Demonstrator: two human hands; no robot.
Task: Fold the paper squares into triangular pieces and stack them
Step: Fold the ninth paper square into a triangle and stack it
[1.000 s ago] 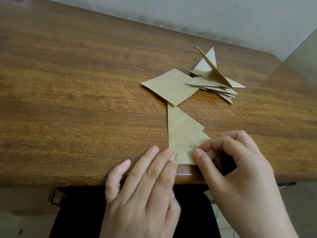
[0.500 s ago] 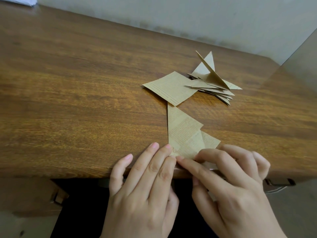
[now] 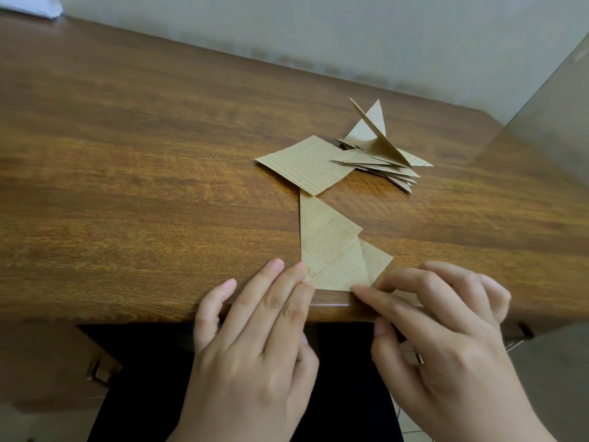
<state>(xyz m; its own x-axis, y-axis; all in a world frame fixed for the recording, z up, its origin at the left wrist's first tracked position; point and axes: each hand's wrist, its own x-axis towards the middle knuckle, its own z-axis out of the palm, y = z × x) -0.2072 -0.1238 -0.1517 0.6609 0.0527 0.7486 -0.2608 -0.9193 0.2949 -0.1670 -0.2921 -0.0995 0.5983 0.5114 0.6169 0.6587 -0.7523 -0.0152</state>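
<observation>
Head view, looking down at a brown wood-grain worktop (image 3: pixel 134 173). Part-folded paper piece (image 3: pixel 331 247) lies flat at the near edge, tan with printed text, long straight side on the left, point toward the far side, a flap folded over at its lower right. Left hand (image 3: pixel 255 339) lies flat over the near edge, fingers straight and together, index and middle fingertips (image 3: pixel 299 269) pressing the lower-left corner of the piece; nothing gripped. Right hand (image 3: pixel 446 333) sits at the lower-right corner: index finger extended, tip on the bottom edge of the piece at the worktop lip, thumb below the lip, other fingers curled above beside the flap's right corner. Whether it pinches the paper or only presses it is hard to tell; it reads as pressing the fold. A ring shows on one finger of the right hand. Farther back, an unfolded paper square (image 3: pixel 306 164) lies flat, its near corner touching or just overlapping the far tip of the piece being folded. Just right of the square, overlapping its right corner, sits the stack of folded triangles (image 3: pixel 382 167), loosely fanned, top one (image 3: pixel 376 132) standing half open. Pale wall (image 3: pixel 350 30) behind the worktop. White object (image 3: pixel 28 4) at the far-left corner, mostly cut off. Dark clothing (image 3: pixel 143 378) below the worktop edge.
</observation>
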